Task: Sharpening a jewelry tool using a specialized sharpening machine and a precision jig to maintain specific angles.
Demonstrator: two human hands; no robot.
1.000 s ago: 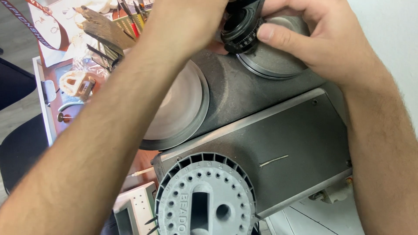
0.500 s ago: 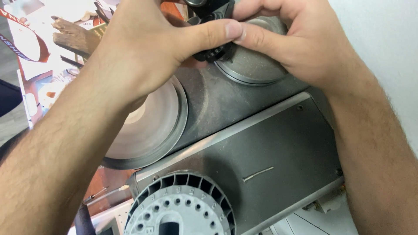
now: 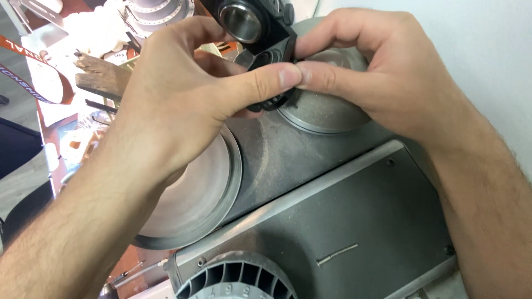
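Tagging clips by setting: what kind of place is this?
Likely a workshop or repair bench. Both hands, left hand and right hand, hold a small black part over a dusty grey machine housing with metal discs; cluttered tools lie behind.

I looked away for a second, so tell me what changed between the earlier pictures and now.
The left hand came in from above and closed with the right hand on the black part over the right metal disc; thumbs now meet. The view shifted too. The grey machine housing and left disc stayed put.
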